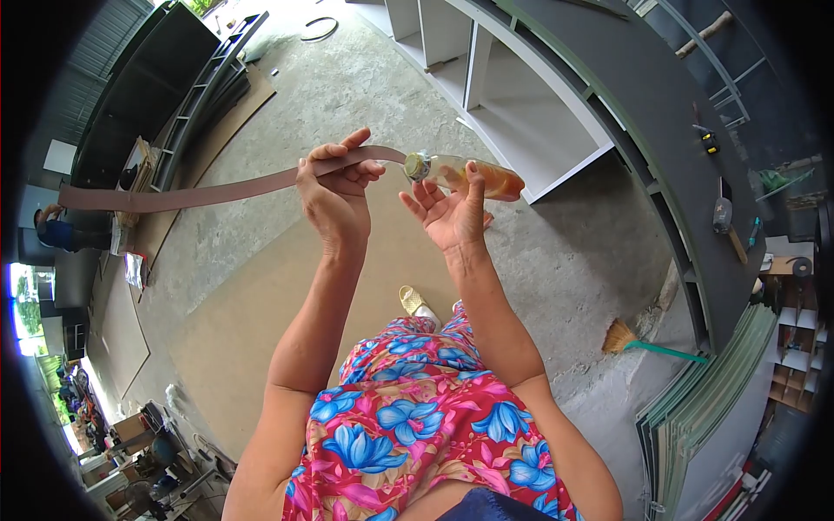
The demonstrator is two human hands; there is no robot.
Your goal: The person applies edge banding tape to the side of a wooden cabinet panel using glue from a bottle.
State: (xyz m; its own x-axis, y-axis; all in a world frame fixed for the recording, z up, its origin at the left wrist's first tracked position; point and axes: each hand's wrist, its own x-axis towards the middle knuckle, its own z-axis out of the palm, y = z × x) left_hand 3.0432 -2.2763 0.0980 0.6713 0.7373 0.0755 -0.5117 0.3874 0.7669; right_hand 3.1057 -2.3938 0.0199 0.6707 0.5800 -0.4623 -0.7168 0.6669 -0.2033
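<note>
A long, flat brown strip (217,193) runs from the far left across to the mouth of a clear plastic bottle. My left hand (339,187) is closed around the strip near its right end, some fingers raised. In my right hand (456,208) lies the plastic bottle (478,178), tilted on its side, with orange-yellow contents toward its base. The bottle's greenish-yellow neck end (417,165) faces left, and the strip's tip overlaps it in this view. My right thumb presses along the bottle's side, with the fingers beneath it.
A person (61,230) stands at the far left near the strip's other end. A brown board (252,304) lies on the concrete floor. White cabinets (539,113) and a long grey panel (643,130) stand right, with a broom (621,337) and stacked sheets (695,425) nearby.
</note>
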